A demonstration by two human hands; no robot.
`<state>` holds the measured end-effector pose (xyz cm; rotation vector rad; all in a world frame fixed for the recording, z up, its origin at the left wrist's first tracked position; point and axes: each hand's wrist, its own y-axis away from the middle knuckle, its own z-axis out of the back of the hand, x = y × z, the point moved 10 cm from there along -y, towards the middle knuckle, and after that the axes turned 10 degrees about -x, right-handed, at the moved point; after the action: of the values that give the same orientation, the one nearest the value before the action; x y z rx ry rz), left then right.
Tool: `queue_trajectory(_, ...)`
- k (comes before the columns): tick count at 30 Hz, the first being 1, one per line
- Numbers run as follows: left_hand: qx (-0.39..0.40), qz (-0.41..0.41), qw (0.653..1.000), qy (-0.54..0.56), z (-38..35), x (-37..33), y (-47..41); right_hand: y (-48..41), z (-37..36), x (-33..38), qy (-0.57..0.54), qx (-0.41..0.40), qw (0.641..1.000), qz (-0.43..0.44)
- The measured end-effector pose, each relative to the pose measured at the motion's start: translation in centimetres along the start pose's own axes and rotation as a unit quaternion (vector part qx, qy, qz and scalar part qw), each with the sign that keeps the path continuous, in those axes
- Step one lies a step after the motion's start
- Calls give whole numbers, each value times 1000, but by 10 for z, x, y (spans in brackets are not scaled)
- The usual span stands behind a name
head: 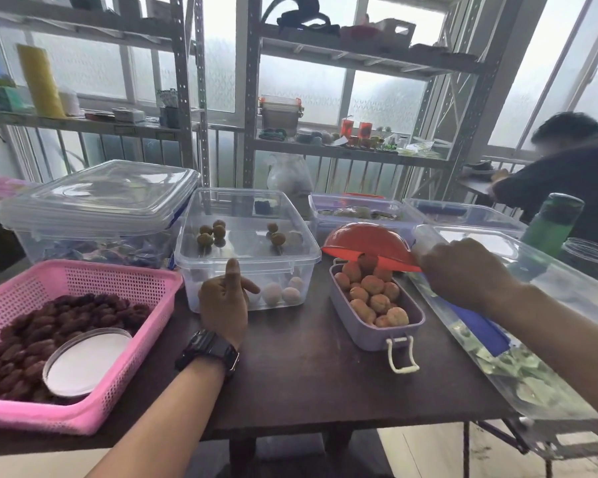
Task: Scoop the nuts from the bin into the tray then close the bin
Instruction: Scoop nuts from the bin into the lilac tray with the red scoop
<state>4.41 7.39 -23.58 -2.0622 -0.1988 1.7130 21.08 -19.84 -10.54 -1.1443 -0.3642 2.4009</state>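
A clear plastic bin [311, 262] stands open at the table's middle, with a few nuts [280, 294] left inside. To its right a small lavender tray [377, 339] holds a heap of walnuts [373, 294]. My right hand [463, 270] grips a red scoop [370, 241] that is tipped upside down over the tray's far end, and one nut sits just under its rim. My left hand [227, 301] hovers in front of the bin with loosely curled fingers and holds nothing. A clear lid [470, 243] lies under my right hand.
A pink basket [83, 419] of dark dried fruit and a round white lid sits at the left. A closed clear bin [97, 215] stands behind it. More clear bins, a green bottle [553, 225] and a jar stand at the right. A person bends at far right.
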Motion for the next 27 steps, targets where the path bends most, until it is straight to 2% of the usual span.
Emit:
queue_trajectory(3, 2, -3, 1000, 0, -1, -1, 0, 4, 5, -2, 12, -2, 1000, 4)
queue_trajectory(8, 11, -5, 1000, 7, -3, -1, 1, 5, 8, -7, 22, 14, 999, -27)
queue_trajectory(15, 3, -9, 1000, 2, -3, 3, -1, 1, 6, -9, 11, -3, 997, -74)
queue_trajectory(27, -1, -16, 1000, 5, -1, 2, -1, 14, 6, -11, -6, -6, 998, -67)
